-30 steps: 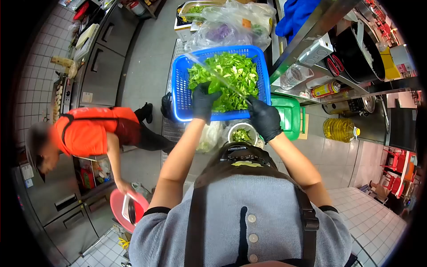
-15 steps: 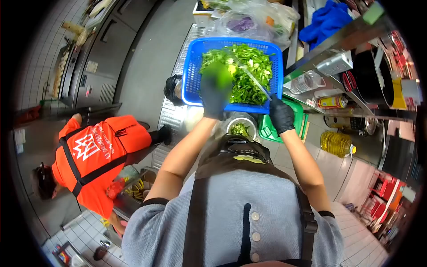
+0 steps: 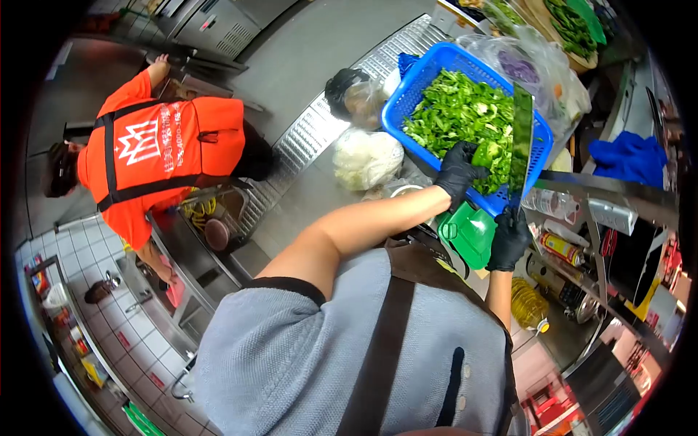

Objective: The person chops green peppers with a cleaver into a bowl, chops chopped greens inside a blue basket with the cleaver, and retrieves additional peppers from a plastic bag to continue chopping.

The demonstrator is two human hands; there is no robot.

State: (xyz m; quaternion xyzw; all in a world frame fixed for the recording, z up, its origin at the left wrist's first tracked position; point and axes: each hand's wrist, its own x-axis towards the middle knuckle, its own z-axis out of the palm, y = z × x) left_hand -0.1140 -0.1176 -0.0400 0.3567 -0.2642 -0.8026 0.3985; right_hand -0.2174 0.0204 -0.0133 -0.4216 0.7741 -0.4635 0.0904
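My right hand (image 3: pixel 511 238), in a black glove, is closed round the handle end of a kitchen knife (image 3: pixel 521 138). Its broad blade points away from me over the right part of a blue plastic basket (image 3: pixel 424 71). Chopped green peppers (image 3: pixel 454 109) cover much of the basket's bottom. My left hand (image 3: pixel 458 174), also black-gloved, is at the basket's near side, its fingers closed on a piece of green pepper (image 3: pixel 487 154) just left of the blade. Whether blade and pepper touch, I cannot tell.
A green plastic container (image 3: pixel 467 236) is below the basket. Bagged white vegetables (image 3: pixel 367 158) and a dark bag (image 3: pixel 345 93) lie to its left. Clear bags (image 3: pixel 563 69) crowd its far right. A metal shelf (image 3: pixel 592 192) stands at right. A person in orange (image 3: pixel 163 142) bends at left.
The view has turned, so the basket appears further right. My left hand, blurred over the basket earlier, is now near its front edge beside the blade. The blade now shows its broad side.
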